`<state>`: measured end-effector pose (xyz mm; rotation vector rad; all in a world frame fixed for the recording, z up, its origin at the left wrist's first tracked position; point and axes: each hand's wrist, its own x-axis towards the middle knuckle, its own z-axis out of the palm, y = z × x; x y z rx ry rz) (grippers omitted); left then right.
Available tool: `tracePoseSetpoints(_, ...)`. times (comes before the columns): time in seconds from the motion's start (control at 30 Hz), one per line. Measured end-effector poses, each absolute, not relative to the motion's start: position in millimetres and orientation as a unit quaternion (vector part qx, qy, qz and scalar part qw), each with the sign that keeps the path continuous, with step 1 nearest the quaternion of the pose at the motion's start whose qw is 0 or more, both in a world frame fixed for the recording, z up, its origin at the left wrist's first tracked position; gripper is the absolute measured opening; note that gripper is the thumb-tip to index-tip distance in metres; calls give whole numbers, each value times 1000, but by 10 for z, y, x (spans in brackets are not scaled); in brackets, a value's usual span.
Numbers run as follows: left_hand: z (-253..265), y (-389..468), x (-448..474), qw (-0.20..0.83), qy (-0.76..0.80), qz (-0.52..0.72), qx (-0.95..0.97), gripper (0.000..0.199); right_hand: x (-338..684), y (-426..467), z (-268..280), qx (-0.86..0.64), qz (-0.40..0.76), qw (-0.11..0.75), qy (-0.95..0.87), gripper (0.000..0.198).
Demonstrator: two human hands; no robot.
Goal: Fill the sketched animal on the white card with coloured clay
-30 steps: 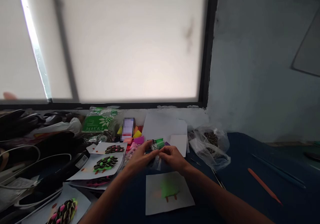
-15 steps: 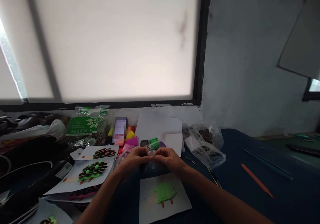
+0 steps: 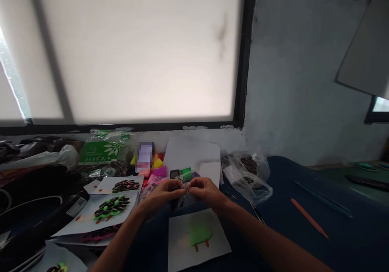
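In the head view, my left hand and my right hand are close together, thumbs and fingertips pinched. Between them is a small clear plastic bag, its lower part hanging below the fingers; dark bits show near it, too blurred to name. Below the hands a white paper sheet lies on the dark blue table, bearing a flat green clay shape with two small brown leg-like pieces under it. Just beyond the fingers sit a green clay packet and a dark packet.
Left are finished sheets with seed-covered clay figures and a green seed bag. Behind stand a phone and white papers. Right lie a plastic bag of seeds, an orange clay tool and a blue tool.
Both hands stay together at nearly the same spot, the fingers shifting slightly on the clear bag. The whole view has moved a little; the things on the table lie as before.
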<state>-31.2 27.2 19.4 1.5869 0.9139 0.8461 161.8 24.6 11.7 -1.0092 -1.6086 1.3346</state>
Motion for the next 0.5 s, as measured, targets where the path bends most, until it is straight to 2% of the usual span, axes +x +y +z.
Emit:
tracePoseSetpoints(0.2,188,324,-372,532,398,369,650,41,1677,341,38,-420,491,385,-659,26)
tracePoseSetpoints(0.5,166,330,-323,521,419,373,643,36,1702,332,-18,-416,469,355,-693,24)
